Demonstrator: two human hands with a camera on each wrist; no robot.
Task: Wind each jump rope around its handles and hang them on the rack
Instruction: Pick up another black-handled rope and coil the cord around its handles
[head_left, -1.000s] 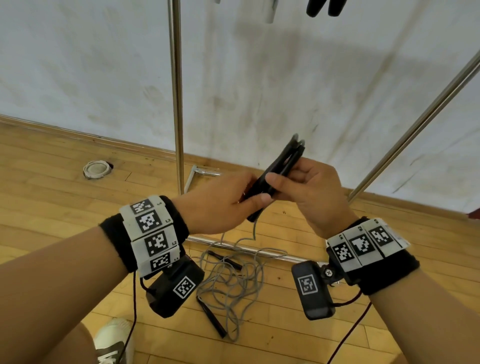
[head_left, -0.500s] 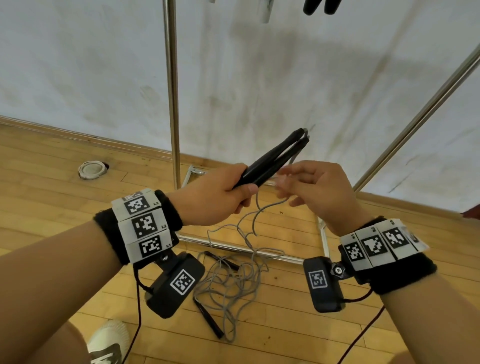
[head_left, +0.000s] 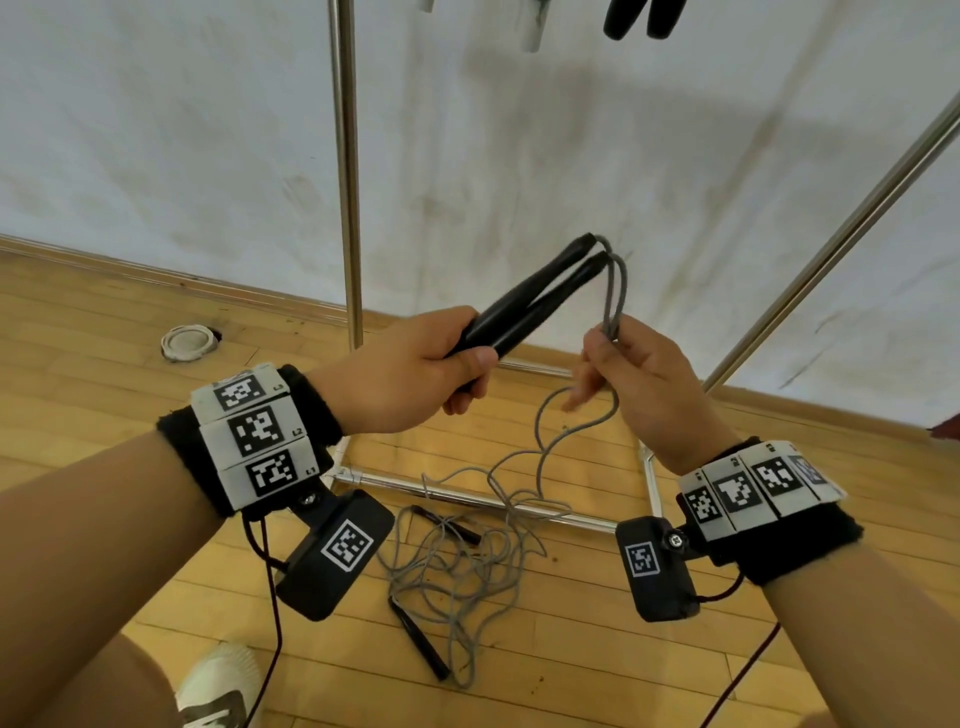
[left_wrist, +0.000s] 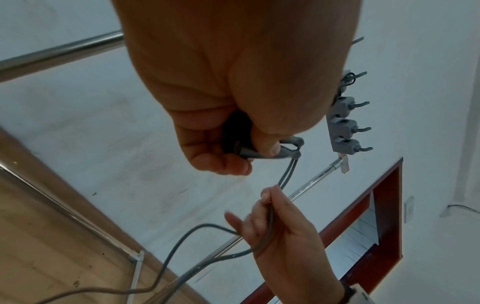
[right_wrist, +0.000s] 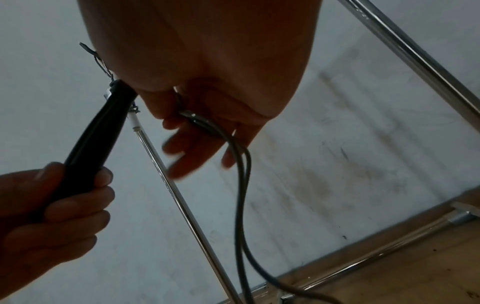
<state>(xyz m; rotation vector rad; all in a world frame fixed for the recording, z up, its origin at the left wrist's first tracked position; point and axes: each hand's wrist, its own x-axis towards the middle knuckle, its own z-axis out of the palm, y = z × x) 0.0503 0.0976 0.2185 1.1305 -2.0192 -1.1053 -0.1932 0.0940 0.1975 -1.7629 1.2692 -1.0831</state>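
Observation:
My left hand (head_left: 415, 371) grips two black jump-rope handles (head_left: 535, 296) held side by side, their tips pointing up and right. From the tips a grey cord (head_left: 613, 291) arcs down in two strands into my right hand (head_left: 631, 369), which pinches both strands just below the tips. In the right wrist view the handles (right_wrist: 96, 133) sit left of the cord (right_wrist: 241, 185); in the left wrist view the cord (left_wrist: 285, 174) runs from my left hand (left_wrist: 233, 148) down to my right hand (left_wrist: 275, 222). The cord trails to the floor. A second rope (head_left: 457, 571) with black handles lies tangled there.
A chrome rack stands ahead with an upright pole (head_left: 345, 171), a slanted pole (head_left: 841, 228) and floor bars (head_left: 467, 499). Black handles (head_left: 644, 21) hang from above. Grey hooks (left_wrist: 345, 123) line the rack. A white round fitting (head_left: 187, 343) sits in the wooden floor, my shoe (head_left: 218, 686) below.
My right hand let go of the handles and slid out along the cord to the right. The left hand raised the handles and tilted them further up.

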